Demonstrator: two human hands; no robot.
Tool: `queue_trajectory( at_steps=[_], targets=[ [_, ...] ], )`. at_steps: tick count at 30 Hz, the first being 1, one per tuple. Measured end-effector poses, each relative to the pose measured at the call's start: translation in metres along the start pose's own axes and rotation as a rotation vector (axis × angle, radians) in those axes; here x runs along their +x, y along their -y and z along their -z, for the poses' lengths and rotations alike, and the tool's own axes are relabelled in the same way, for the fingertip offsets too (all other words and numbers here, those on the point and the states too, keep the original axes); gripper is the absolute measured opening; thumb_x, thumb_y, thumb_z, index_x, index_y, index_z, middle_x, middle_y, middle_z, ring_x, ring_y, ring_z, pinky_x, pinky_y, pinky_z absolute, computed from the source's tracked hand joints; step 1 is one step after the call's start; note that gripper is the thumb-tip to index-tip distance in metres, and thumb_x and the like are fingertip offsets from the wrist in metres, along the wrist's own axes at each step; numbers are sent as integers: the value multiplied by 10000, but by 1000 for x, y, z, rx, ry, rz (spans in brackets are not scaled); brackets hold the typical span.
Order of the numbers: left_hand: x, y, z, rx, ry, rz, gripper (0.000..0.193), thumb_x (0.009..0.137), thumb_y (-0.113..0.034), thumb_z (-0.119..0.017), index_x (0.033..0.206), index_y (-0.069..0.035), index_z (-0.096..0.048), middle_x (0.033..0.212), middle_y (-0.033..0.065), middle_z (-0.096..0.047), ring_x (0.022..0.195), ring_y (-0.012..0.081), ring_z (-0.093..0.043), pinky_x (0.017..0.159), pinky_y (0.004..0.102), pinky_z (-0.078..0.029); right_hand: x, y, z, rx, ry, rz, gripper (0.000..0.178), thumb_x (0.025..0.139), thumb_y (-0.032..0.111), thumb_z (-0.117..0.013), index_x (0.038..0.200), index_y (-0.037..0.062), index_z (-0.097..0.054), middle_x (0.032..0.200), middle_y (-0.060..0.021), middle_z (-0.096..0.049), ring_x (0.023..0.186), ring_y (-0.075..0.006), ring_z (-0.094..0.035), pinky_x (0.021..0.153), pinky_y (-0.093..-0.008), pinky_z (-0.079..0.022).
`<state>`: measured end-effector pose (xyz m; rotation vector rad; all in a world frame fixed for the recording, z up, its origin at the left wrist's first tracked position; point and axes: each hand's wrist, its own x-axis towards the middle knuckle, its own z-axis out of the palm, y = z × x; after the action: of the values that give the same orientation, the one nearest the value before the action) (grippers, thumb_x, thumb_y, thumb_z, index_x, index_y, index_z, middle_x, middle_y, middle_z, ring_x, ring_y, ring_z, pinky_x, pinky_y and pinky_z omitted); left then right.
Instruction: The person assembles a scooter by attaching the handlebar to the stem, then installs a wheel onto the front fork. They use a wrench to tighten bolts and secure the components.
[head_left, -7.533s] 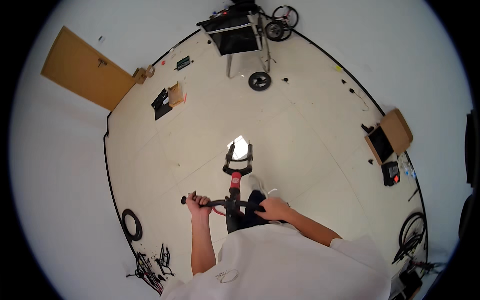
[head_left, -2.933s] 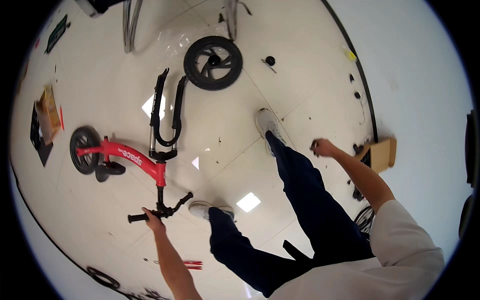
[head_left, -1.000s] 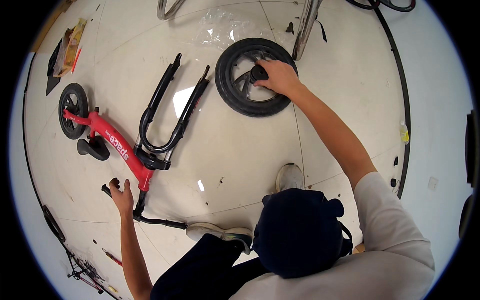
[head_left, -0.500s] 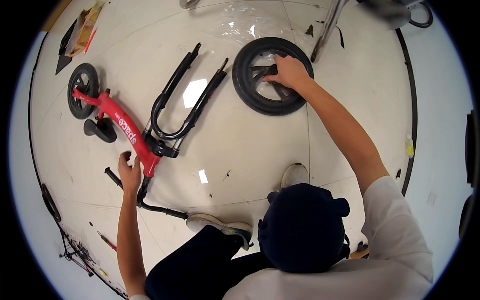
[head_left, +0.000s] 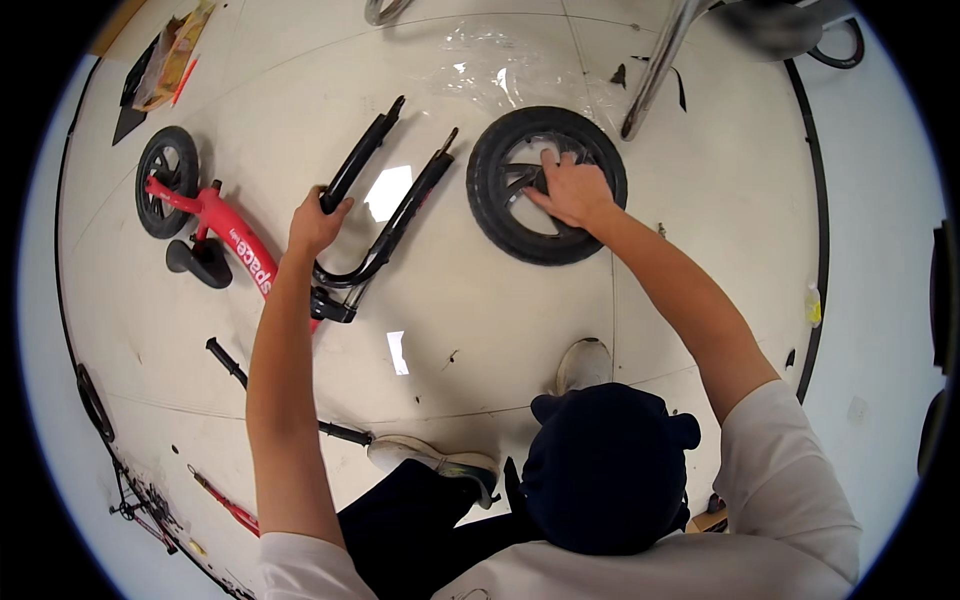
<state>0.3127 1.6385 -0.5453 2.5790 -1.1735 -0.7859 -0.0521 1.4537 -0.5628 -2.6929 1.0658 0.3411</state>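
Note:
A red balance bike frame (head_left: pixel 238 234) lies on its side on the floor at left, with a small black rear wheel (head_left: pixel 168 183) and a black saddle (head_left: pixel 200 263) attached. Its black suspension fork (head_left: pixel 400 210) points up and away, both leg ends free. My left hand (head_left: pixel 318 222) is closed around the fork's left leg. To the right of the fork a loose black wheel (head_left: pixel 490 225) lies flat. My right hand (head_left: pixel 574 192) grasps it at the hub and spokes, fingers partly inside the rim. The handlebar (head_left: pixel 228 362) is partly hidden under my left forearm.
Clear plastic wrapping (head_left: pixel 480 70) lies beyond the wheel, close to a metal tube stand (head_left: pixel 655 80). At the far left are a yellow box (head_left: pixel 172 65) and a dark flat piece. My shoes (head_left: pixel 425 455) rest on the tiled floor nearby.
My left hand has moved from beside the red frame up to the fork's left leg and closed on it. My right hand has drawn the wheel slightly toward me.

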Motion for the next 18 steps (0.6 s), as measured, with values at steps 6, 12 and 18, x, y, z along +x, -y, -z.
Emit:
queue_trajectory(
  at_steps=[6,12,18],
  targets=[
    [-10,-16,10,155,-2,-32,391,812,-380,-678,946,-23,-590,820,202,-655,791,391,-631,685,459,-480,-1,-5,-1,57,27,-22,622,827,500,-577,1178,1,-456,911,-217,-603,703,-357,-657,609,-421,-543],
    [-56,-45,66,382,-281,-117,318,860,-320,-639,921,-37,-507,767,194,-640,721,409,-628,605,494,-496,-11,-1,7,113,60,-120,738,793,508,-624,1274,-7,-406,977,-222,-609,780,-357,-663,661,-431,-546],
    [-116,-55,107,496,-456,-194,312,881,-300,-622,984,-40,-483,782,162,-623,627,370,-630,516,445,-511,-30,10,24,197,131,-101,809,760,492,-660,1311,-18,-359,1032,-248,-610,899,-399,-642,775,-449,-529]
  ],
)
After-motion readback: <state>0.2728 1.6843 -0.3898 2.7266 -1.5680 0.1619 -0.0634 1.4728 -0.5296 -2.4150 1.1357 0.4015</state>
